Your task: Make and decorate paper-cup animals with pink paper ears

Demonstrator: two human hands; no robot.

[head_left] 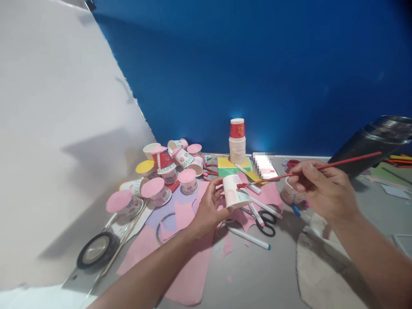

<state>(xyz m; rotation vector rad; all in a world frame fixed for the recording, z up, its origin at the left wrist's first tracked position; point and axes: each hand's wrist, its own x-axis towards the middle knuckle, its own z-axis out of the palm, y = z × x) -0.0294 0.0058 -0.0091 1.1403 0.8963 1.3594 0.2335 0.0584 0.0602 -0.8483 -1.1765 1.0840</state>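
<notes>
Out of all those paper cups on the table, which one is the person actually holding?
The white cup in the left hand, held tilted with the red brush tip against it. The other cups sit in a pile or stack.

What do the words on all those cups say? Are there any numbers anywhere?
No text here can be read for sure.
Paper cup in the left hand: pink and green print, too blurred to read.
Cups in the pile: red lettering, too small and blurred.
Red cup on the stack: a pattern, no readable word.
White card: blurred out.
Paintbrush in the right hand: no text seen.
</notes>
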